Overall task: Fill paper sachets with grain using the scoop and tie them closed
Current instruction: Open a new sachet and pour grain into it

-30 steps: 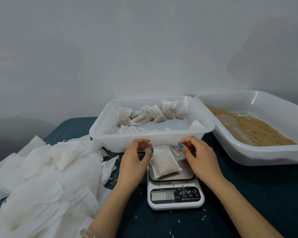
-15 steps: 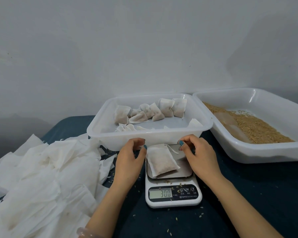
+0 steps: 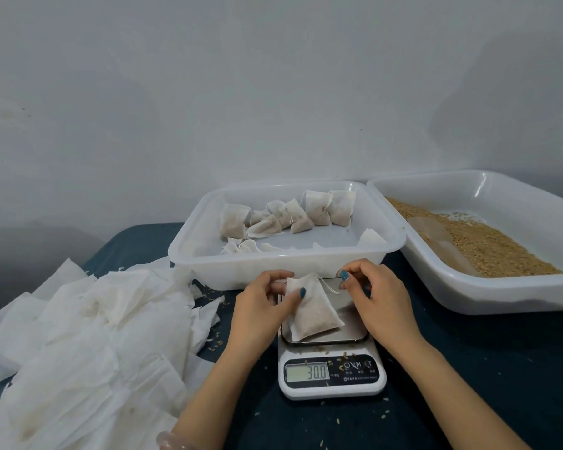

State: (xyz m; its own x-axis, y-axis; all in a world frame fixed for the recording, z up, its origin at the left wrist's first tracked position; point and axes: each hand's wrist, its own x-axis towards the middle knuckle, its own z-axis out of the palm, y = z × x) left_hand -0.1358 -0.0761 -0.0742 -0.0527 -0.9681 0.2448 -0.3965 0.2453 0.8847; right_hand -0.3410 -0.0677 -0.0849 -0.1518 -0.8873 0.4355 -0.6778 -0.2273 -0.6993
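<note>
Both hands are held at the far end of a kitchen scale (image 3: 332,383), a little apart, with one sachet (image 3: 316,315) between them. The upper left corner of the sachet is pinched by the left hand (image 3: 257,310), with the thumb laid on top of the paper. The fingers of the right hand (image 3: 379,303) are curled, and the drawstring (image 3: 330,287) trailing from the sachet's neck appears to be pinched between thumb and forefinger – the contact itself is too small to be made out.

The sachet is seen to be filled and is laid slanting on the scale's steel platform (image 3: 355,332); 30.0 is shown on the display (image 3: 307,372). The scale is set in the middle of the bench (image 3: 485,368), which is covered in dark blue cloth.

Just behind the scale, toward the back edge, a white tray (image 3: 273,264) is placed; filled sachets (image 3: 316,207) are heaped along its far side and a few more lie against its near wall. Toward the right edge a second white tray (image 3: 501,293) is set just beside the first, partly covered by grain (image 3: 488,251), with a translucent scoop (image 3: 436,235) lying in it. The left edge of the bench is taken up by a loose pile of empty sachets (image 3: 88,319). Stray grains (image 3: 216,342) are scattered on the cloth around the scale – some on its face as well.
</note>
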